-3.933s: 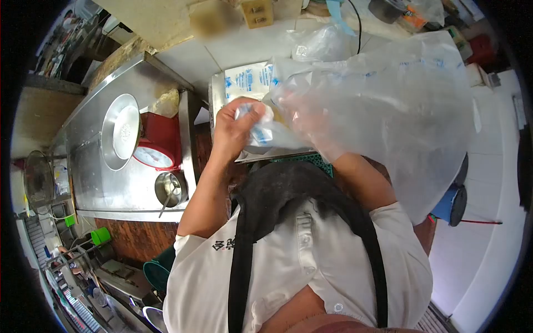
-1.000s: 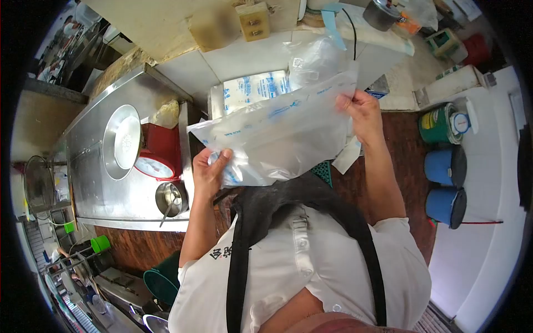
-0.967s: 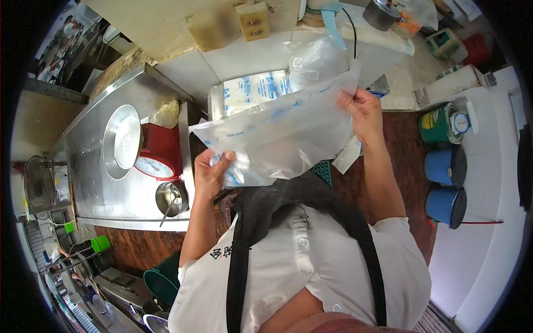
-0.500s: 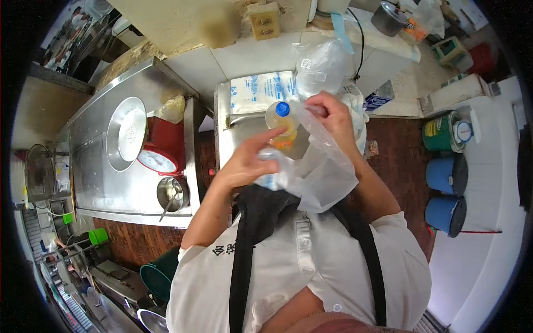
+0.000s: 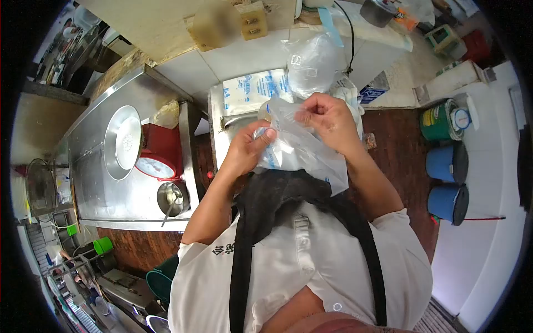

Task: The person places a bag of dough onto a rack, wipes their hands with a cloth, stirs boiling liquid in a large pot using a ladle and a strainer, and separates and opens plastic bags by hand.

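Observation:
My left hand (image 5: 247,149) pinches one side of a translucent plastic bag (image 5: 300,155) in front of my apron. The fingers of my right hand (image 5: 327,123) are closed on the bag's upper edge. The bag hangs gathered between both hands, its lower corner drooping to the right. Behind it, the bottle seen earlier is mostly hidden by the plastic. A white packet with blue print (image 5: 252,91) lies just beyond my left hand, and a stuffed clear bag (image 5: 312,64) stands beyond my right hand.
To the left, a steel counter (image 5: 94,191) carries a red scale (image 5: 161,150) with a metal pan (image 5: 122,142), and a small pot (image 5: 172,198) with a spoon. Blue buckets (image 5: 441,202) stand on the floor at the right. A blue box (image 5: 375,89) is at the back right.
The bag, earlier stretched wide between my hands, is now bunched up. My left hand has risen and my right hand has moved inward. The bottle visible half a second ago is now covered.

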A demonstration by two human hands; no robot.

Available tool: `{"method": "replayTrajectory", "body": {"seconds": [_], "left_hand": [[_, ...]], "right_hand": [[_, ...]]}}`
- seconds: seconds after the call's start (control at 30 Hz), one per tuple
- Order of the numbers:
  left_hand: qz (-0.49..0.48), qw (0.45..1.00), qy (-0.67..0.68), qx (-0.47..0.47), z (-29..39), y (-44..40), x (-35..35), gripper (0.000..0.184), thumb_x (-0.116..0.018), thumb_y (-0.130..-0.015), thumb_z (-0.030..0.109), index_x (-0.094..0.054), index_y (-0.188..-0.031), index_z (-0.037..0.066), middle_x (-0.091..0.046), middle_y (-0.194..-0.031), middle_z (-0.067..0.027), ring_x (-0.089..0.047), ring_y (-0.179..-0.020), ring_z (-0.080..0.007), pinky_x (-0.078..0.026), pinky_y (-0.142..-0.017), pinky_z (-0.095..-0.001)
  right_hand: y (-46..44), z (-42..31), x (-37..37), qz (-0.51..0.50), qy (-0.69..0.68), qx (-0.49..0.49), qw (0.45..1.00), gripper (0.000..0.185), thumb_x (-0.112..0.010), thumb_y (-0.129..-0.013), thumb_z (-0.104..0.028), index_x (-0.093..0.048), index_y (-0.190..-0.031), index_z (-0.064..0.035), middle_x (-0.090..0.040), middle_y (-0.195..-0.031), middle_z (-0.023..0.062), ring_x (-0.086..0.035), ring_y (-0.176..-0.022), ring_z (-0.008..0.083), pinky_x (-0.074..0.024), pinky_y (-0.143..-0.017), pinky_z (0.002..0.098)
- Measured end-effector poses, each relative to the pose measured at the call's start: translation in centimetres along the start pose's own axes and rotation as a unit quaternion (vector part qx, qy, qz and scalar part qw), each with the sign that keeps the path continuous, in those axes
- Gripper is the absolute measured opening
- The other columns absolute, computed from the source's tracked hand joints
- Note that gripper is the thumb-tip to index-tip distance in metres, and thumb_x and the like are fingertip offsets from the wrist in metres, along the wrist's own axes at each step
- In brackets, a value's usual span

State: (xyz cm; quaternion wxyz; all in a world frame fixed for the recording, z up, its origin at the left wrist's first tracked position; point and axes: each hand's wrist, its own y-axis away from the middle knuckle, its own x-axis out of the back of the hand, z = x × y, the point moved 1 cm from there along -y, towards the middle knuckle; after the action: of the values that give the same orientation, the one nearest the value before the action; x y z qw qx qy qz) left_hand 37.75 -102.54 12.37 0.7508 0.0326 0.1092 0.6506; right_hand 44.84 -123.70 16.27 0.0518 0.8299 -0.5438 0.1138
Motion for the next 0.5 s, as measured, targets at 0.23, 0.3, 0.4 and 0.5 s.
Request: {"method": "replayTrajectory", "body": {"seconds": [0.23, 0.3, 0.4, 0.5], "left_hand": [[-0.053, 0.998, -0.003, 0.016, -0.8, 0.3, 0.4, 0.023, -0.066, -0.096, 0.025, -0.066, -0.103, 0.003, -0.064, -0.088, 0.0021, -0.053, -0.079, -0.0065, -0.045, -0.072, -0.0235], [-0.035, 0.999, 0.001, 0.027, -1.1, 0.5, 0.3, 0.024, -0.066, -0.095, 0.025, -0.066, -0.103, 0.003, -0.064, -0.088, 0.0016, -0.054, -0.079, -0.0069, -0.046, -0.073, -0.0235], [0.029, 0.998, 0.051, 0.012, -2.1, 0.2, 0.8, 0.021, -0.068, -0.094, 0.022, -0.067, -0.103, 0.004, -0.066, -0.089, 0.0003, -0.057, -0.08, -0.0077, -0.047, -0.073, -0.0229], [0.047, 0.993, 0.107, -0.015, -2.0, 0.2, 0.7, 0.02, -0.067, -0.095, 0.023, -0.066, -0.101, 0.004, -0.064, -0.087, 0.0007, -0.056, -0.077, -0.0073, -0.046, -0.071, -0.0222]], "right_hand": [[1.0, -1.3, -0.9, 0.036, 0.031, 0.116, 0.992, 0.016, -0.067, -0.09, -0.006, -0.069, -0.104, 0.0, -0.067, -0.083, 0.006, -0.061, -0.073, 0.013, -0.0491, -0.068, 0.0269], [1.0, -0.6, -1.7, 0.07, 0.012, 0.141, 0.987, 0.015, -0.067, -0.086, -0.001, -0.071, -0.1, -0.0016, -0.067, -0.076, 0.0095, -0.061, -0.068, 0.0166, -0.0492, -0.065, 0.0287], [1.1, 1.6, -1.5, 0.05, 0.044, 0.077, 0.995, 0.019, -0.065, -0.086, 0.001, -0.07, -0.105, -0.0025, -0.067, -0.083, 0.0107, -0.062, -0.073, 0.0175, -0.0495, -0.067, 0.0294], [0.6, 2.6, -0.7, -0.038, 0.13, -0.01, 0.991, 0.035, -0.065, -0.087, -0.001, -0.063, -0.122, -0.005, -0.068, -0.1, 0.0115, -0.064, -0.086, 0.0166, -0.0497, -0.073, 0.0268]]}}
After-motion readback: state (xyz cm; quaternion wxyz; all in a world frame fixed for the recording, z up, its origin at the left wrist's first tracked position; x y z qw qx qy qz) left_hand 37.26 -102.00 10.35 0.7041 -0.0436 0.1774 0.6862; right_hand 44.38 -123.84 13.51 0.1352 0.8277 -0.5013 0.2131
